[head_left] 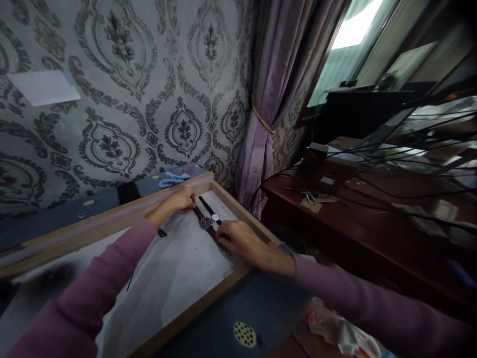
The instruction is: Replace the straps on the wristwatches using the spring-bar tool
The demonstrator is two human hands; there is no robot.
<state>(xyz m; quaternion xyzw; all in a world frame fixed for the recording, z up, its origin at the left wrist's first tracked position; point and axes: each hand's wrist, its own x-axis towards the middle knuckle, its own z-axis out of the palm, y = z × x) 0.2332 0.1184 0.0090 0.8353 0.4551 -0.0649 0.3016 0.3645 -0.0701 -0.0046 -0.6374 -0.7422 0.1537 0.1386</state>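
Inside a shallow wooden tray [179, 311] with a white bottom, two wristwatches lie side by side near the far right corner. The brown-strap wristwatch [205, 223] has a dark dial and is stretched out between my hands. My left hand [182, 199] is closed at the far end of its strap. Over the near end, my right hand [238, 238] is closed on the strap, its fingertips partly hidden. Just to the right lies the black-strap wristwatch [215, 217] with a white dial, its lower strap covered by my right hand.
A blue cloth [174, 178] rests beyond the tray's far edge. Under the tray is a dark blue cover [246, 298] with yellow prints. To the right, a reddish-brown desk [365, 233] carries cables, papers and scissors [310, 198]. A purple curtain [266, 99] hangs beside the patterned wall.
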